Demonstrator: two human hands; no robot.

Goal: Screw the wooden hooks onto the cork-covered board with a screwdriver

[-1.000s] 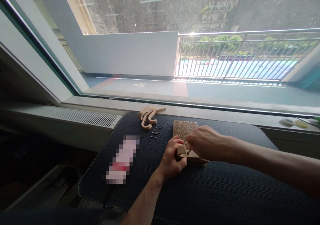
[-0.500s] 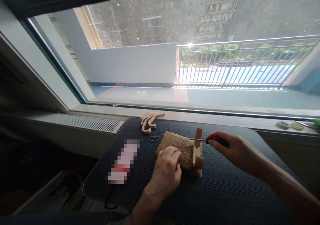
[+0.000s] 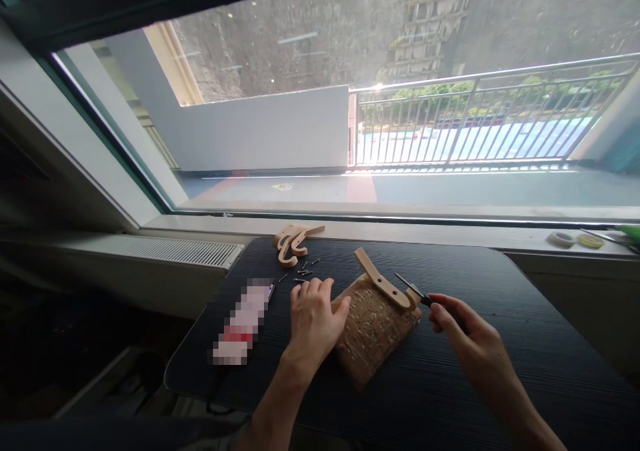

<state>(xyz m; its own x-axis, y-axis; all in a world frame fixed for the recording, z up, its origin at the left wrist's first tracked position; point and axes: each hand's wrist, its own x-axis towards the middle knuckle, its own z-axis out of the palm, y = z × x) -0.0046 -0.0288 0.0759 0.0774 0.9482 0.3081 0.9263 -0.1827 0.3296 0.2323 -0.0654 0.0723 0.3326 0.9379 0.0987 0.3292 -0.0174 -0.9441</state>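
A rough-surfaced wood block [image 3: 373,331] with bark-like texture lies turned at an angle on the dark table. Along its far edge sits a pale wooden hook [image 3: 383,281] with holes in it. My left hand [image 3: 315,317] is at the block's left edge, fingers stretched forward past it and the thumb against its side. In my right hand [image 3: 467,331] is a screwdriver [image 3: 425,299], its fingers wrapped around the dark handle. The metal shaft points left, just above the hook's curled end; whether the two touch I cannot tell.
More wooden hooks [image 3: 290,241] are piled at the table's back left, with several loose screws [image 3: 305,272] in front. A blurred-out phone-like object [image 3: 243,324] lies at the left. Rolls of tape [image 3: 563,239] rest on the windowsill, and a radiator [image 3: 200,249] adjoins the table.
The block with its hook has turned counterclockwise, so the hook moved from the right edge to the far edge. My left hand slid to the left edge. The screwdriver came slightly nearer to me.
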